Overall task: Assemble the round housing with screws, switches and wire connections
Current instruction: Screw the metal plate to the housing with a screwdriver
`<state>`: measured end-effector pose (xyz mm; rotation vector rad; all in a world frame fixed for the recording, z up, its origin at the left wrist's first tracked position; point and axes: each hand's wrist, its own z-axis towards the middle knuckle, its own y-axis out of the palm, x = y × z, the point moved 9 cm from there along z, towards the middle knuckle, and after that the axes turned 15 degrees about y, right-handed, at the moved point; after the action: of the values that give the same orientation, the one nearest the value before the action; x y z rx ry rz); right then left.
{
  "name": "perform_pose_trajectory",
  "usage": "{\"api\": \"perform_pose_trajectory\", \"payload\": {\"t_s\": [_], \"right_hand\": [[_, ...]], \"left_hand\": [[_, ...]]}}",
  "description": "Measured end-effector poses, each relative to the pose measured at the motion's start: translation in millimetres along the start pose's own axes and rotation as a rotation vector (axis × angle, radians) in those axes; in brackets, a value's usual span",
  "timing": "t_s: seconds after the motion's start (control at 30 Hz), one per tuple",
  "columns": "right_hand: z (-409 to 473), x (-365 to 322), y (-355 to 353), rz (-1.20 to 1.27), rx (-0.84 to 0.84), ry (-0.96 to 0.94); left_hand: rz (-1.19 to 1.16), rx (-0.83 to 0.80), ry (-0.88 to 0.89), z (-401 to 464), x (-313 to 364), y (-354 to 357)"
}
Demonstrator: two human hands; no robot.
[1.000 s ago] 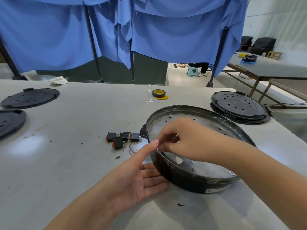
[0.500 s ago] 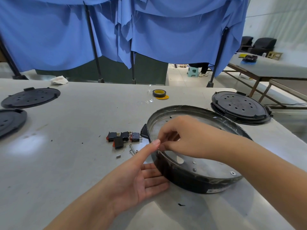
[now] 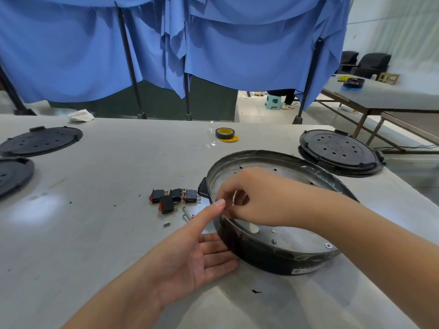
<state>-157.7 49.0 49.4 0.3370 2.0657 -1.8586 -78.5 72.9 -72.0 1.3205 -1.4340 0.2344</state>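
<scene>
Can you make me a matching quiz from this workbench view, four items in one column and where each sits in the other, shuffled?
Things:
1. tape roll
2. rocker switches
3. stacked black lids
4. white rag

Places:
A. far left edge of the table
B. right of the round housing, near the table's right edge
C. just left of the housing, beside loose screws
D. beyond the housing, mid-table

Pairs: 1-D, 2-C, 3-B, 4-A

Round housing (image 3: 273, 252) set on the surface (image 3: 95, 233), switches (image 3: 173, 198) and screws (image 3: 186, 213) laid just left of it, tape roll (image 3: 225, 133) placed behind, stacked lids (image 3: 338, 150) behind right.
</scene>
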Motion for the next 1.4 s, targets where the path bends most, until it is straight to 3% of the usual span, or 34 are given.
{"api": "perform_pose_trajectory", "payload": {"t_s": [0.47, 0.87, 1.27, 1.4], "right_hand": [[-2, -8, -1, -0.055, -0.012, -0.029], [-3, -14, 10, -0.339, 0.059, -0.053], [-3, -9, 1, -0.067, -0.005, -0.018], [-4, -11, 1, -0.128, 0.006, -0.036]], "left_hand": [[0.005, 0.008, -0.001, 0, 1, 1], [-0.010, 0.014, 0.002, 0, 1, 1], [-0.010, 0.005, 0.002, -2, 1, 3], [-0.011, 0.006, 0.005, -1, 1, 2]]}}
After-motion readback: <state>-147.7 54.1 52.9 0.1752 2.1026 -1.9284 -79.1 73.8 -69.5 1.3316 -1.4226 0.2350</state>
